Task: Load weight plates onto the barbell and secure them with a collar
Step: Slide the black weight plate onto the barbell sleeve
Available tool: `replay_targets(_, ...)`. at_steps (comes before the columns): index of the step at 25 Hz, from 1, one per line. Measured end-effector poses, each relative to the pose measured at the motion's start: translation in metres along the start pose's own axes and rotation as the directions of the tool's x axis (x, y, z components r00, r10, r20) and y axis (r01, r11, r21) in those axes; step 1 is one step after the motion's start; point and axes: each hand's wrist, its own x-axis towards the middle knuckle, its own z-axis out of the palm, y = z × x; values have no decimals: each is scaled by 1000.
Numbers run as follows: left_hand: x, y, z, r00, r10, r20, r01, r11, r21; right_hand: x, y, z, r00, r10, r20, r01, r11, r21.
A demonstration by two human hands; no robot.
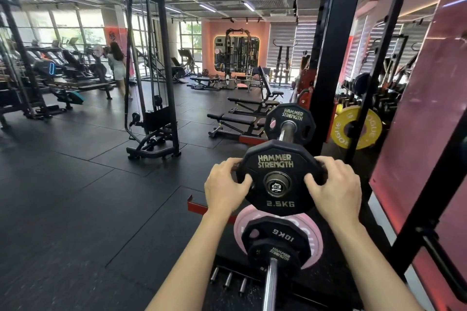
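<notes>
My left hand [227,185] and right hand [334,190] grasp the "HAMMER STRENGTH 2.5KG" plate [278,177] on the bar's end [277,186]; a "10KG" plate [271,235] and pink plate [240,222] hang below.

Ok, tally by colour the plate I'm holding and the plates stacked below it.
Black: 3, the 2.5 kg plate, the 10 kg plate, the small plate in front.
Pink: 1, the pink plate.
Total: 4
</notes>
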Motion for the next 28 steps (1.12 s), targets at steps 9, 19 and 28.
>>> replay_targets(9,0,4,-15,983,158,-92,-167,981,-98,-9,-5,-5,999,-24,49,27,998,-51)
replay_targets(19,9,-2,9,987,118,-113,-126,990,-67,-5,3,5,999,3,49,1,996,-89)
replay_targets(28,49,-7,53,987,125,-98,-127,992,-10,35,25,42,999,12,35,-8,994,-112)
